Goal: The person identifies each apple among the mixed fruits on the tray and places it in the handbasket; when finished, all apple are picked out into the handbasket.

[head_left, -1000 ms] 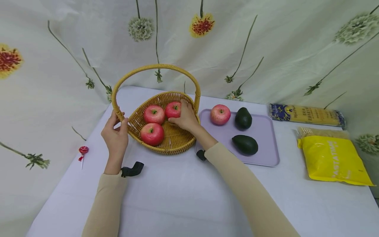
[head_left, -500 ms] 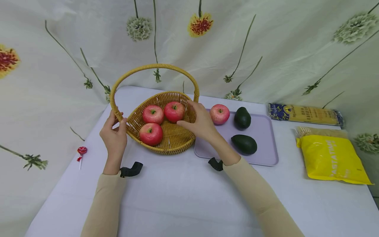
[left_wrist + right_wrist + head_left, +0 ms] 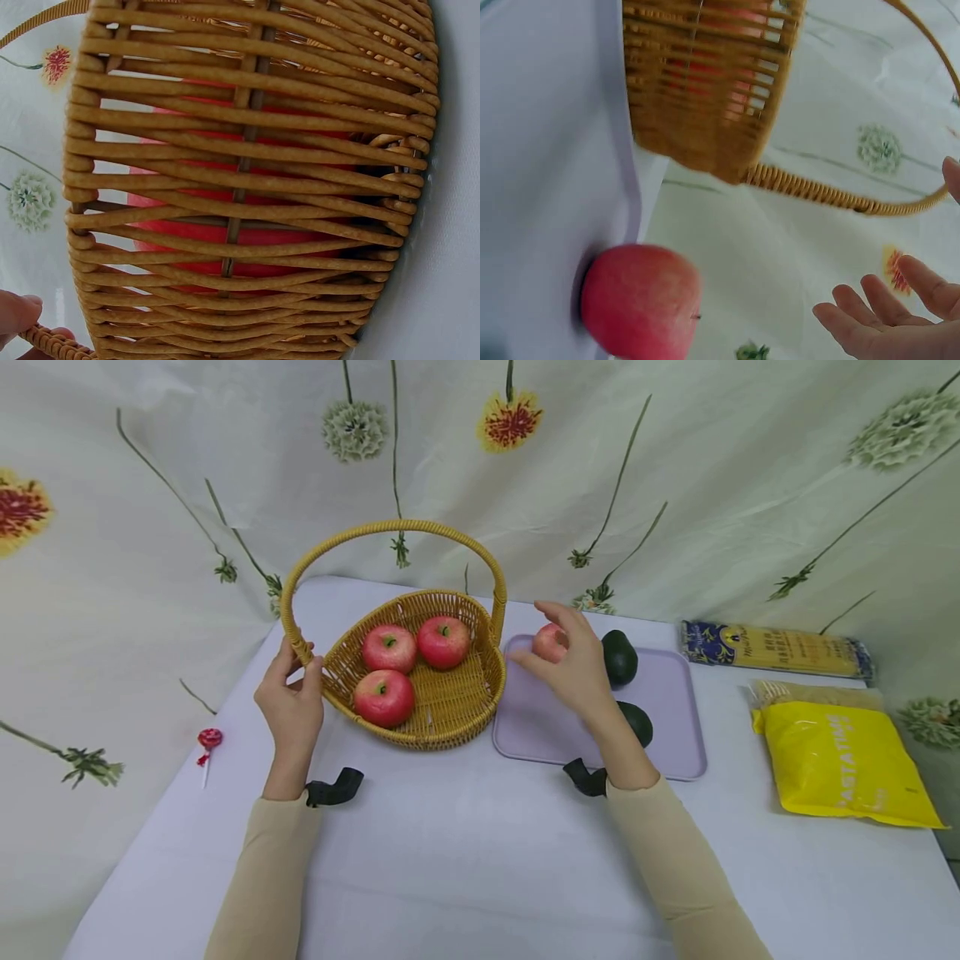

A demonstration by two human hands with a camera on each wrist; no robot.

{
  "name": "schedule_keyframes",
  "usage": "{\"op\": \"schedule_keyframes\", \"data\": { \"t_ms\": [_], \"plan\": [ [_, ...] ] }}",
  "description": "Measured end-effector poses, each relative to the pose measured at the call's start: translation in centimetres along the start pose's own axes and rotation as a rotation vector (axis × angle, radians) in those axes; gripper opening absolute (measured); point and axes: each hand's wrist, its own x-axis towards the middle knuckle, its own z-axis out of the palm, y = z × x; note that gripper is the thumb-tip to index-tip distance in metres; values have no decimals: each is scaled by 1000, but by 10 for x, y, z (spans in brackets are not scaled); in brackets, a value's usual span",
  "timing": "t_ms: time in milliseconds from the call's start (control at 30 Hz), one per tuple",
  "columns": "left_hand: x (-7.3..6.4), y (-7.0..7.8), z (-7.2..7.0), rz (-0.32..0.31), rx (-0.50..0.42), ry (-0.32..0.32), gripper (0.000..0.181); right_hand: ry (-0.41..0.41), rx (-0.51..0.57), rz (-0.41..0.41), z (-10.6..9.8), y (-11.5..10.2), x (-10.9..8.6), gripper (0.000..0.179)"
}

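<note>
A wicker basket (image 3: 442,714) with a tall arched handle holds three red apples, among them one at the front left (image 3: 384,698). The left hand (image 3: 292,706) pinches the lower left end of the basket handle between thumb and fingers. Over the lilac tray (image 3: 525,735) hovers the right hand (image 3: 573,664), its thumb and fingers spread apart with nothing between them. Beyond it another apple (image 3: 549,644) sits at the tray's back left, partly hidden by the hand; the right wrist view shows this apple (image 3: 641,300) apart from the fingers.
Two dark green avocados lie on the tray, one at the back (image 3: 620,658) and one nearer (image 3: 637,723), partly covered by the right arm. A pasta packet (image 3: 776,649) and a yellow pasta bag (image 3: 843,764) lie at the right. A lollipop (image 3: 209,740) lies at the far left.
The right hand has let go of an apple inside the basket and moved right, out over the tray. The left hand has kept its hold on the handle.
</note>
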Motion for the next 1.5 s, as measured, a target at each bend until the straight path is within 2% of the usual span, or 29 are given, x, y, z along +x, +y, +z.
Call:
{"op": "schedule_keyframes", "data": {
  "t_ms": [133,233,500,767,1167,1500],
  "plan": [
    [1,0,1,-3,2,-2,41,64,9,8,-11,11,4,72],
    [1,0,1,-3,3,-3,42,86,-4,45,-17,18,7,76],
    [0,0,0,-6,-4,-10,42,90,-29,141,-19,35,10,83],
    [-1,1,-1,-7,-14,-7,43,96,-59,178,-16,49,13,86],
    [-1,0,0,-7,-23,-6,42,74,-88,248,-12,60,14,87],
    [-1,-1,0,0,-12,-3,42,-1,-114,323,-11,65,16,89]
  ]
}}
